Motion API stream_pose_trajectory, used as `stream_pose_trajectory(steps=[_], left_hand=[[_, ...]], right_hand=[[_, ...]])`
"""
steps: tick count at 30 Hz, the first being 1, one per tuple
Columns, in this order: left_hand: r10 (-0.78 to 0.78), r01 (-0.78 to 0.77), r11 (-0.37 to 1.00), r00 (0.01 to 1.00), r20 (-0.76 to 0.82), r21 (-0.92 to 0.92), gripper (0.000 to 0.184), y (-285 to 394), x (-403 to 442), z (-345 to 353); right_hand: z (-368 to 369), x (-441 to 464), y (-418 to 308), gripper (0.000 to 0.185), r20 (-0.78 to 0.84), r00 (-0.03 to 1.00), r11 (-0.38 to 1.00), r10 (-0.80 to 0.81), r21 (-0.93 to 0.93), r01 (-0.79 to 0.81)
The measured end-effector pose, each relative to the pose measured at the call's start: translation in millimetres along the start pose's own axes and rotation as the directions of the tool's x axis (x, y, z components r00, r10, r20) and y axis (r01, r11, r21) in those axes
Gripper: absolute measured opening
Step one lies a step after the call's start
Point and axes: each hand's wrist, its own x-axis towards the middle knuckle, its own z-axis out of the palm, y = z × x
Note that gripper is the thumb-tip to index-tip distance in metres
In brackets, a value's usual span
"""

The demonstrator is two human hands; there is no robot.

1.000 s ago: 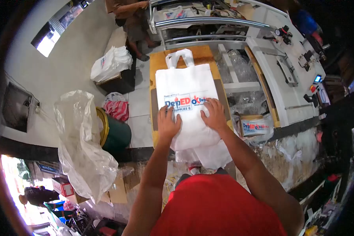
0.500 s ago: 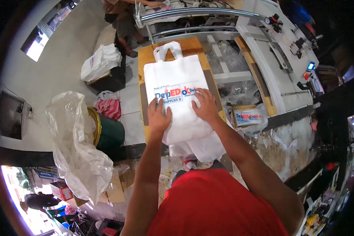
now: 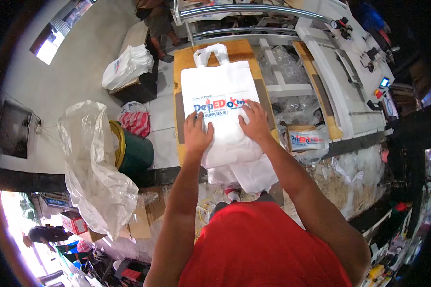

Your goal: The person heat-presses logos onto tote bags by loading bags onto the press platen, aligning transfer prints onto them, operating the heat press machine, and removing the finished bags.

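Observation:
A white bag [image 3: 220, 83] with two loop handles and a printed "DepED" label lies flat on a wooden board [image 3: 182, 55], its handles pointing away from me. My left hand [image 3: 197, 135] rests on the bag's left edge, just below the print, with its fingers spread. On the right side, my right hand [image 3: 255, 123] lies flat on the bag, fingers apart, their tips over the end of the print. Neither hand grips anything. Thin translucent sheeting [image 3: 254, 174] hangs below the bag's near end.
White bags [image 3: 129, 64] are piled on a dark box at the left. A green bin [image 3: 138, 153] stands beside large clear plastic [image 3: 88, 158]. Metal rails [image 3: 254, 9] cross the far side. A control machine [image 3: 368, 81] is at the right. Another person's legs [image 3: 160, 33] show behind.
The camera view has shifted. Both hands stay flat on the bag, and the bag keeps its place on the board. The other person's hand has mostly left view at the top.

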Motion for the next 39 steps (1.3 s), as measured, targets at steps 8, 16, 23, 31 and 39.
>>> stream_pose_trajectory(steps=[8, 16, 23, 31, 39], left_hand=[[0.001, -0.001, 1.0, 1.0, -0.025, -0.016, 0.049, -3.5, -0.2, 2.6], [-0.026, 0.026, 1.0, 0.999, -0.029, -0.002, 0.05, -0.6, -1.1, 3.8], [-0.03, 0.03, 1.0, 0.999, -0.024, 0.0, 0.05, -0.2, -1.4, 3.3], [0.008, -0.009, 1.0, 0.999, -0.034, -0.01, 0.049, -3.6, 0.5, 3.4], [-0.039, 0.031, 0.995, 0.995, -0.087, -0.096, 0.052, 0.7, 7.9, -14.9]], right_hand=[[-0.3, 2.6, -0.9, 0.044, 0.01, 1.0, 1.0, -0.006, 0.006, 0.006], [-2.5, 1.4, 0.3, 0.044, 0.012, 1.0, 0.999, -0.01, -0.042, 0.01], [1.4, -0.6, 1.2, 0.045, 0.031, 0.999, 1.0, 0.015, -0.012, -0.014], [3.0, 1.9, 2.8, 0.047, 0.054, 0.998, 1.0, 0.021, -0.003, -0.02], [-8.2, 13.0, -0.6, 0.046, -0.065, 0.998, 0.995, 0.011, 0.101, -0.004]])
